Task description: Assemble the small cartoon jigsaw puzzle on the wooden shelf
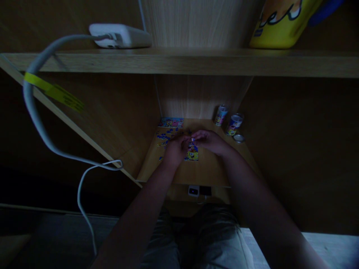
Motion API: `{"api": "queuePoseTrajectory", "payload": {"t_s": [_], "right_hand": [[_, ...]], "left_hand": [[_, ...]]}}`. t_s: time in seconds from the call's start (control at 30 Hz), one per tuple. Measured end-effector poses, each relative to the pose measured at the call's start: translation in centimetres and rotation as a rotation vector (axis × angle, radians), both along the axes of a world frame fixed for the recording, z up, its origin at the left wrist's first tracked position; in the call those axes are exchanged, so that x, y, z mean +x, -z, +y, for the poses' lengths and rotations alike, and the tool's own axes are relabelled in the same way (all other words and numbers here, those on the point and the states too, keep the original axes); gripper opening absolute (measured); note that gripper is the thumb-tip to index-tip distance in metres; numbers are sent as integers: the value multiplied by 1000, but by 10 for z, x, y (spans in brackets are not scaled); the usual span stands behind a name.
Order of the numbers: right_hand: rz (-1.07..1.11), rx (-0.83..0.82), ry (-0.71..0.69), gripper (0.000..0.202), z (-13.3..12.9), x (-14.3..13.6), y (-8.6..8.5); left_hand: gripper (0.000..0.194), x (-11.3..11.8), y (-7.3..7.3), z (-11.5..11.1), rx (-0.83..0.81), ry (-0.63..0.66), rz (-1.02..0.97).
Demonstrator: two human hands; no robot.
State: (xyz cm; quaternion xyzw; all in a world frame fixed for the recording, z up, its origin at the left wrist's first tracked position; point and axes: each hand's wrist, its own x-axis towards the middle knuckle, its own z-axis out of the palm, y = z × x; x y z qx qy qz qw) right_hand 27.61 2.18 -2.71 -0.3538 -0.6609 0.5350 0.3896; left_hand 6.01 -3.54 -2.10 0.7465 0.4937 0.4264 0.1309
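On the lower wooden shelf lies a partly assembled jigsaw puzzle [192, 153], colourful, with a yellow cartoon face at its near end. My right hand [206, 140] is over its far end, thumb and fingers pinched on a small puzzle piece [193, 139]. Close beside it on the left, my left hand [177, 147] has its fingers bent together; what they hold, if anything, is hidden. Loose blue and yellow puzzle pieces [165, 136] are scattered to the left of my left hand. A picture card [171, 122] lies behind them against the back panel.
Two printed cans [221, 115] [235, 124] and a round metal lid [238, 138] are at the shelf's back right. Above, an upper shelf [179, 63] holds a white device [120, 36] with a hanging cable and a yellow container [280, 28]. A small white device [193, 191] lies below.
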Motion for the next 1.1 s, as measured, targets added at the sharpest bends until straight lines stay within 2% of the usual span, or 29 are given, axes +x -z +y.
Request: {"api": "queuePoseTrajectory", "payload": {"t_s": [0.3,0.5,0.6,0.7,0.77,0.97,1.1], "right_hand": [[-56,35,10,36,1,2,-3],[-21,22,83,43,0,3,-4],[-29,26,134,39,0,4,-3],[-84,25,145,34,0,7,-5],[-109,28,144,32,0,9,-5],[-146,64,112,31,4,7,1],[-174,93,99,28,8,4,6]], "left_hand": [[8,-2,6,4,42,4,83],[8,-1,7,3,39,34,131],[11,-2,6,3,24,-39,106],[22,-5,4,3,-3,-176,62],[27,-7,3,3,-18,-215,60],[26,-9,0,2,-43,-55,145],[34,-10,0,3,-41,10,155]]}}
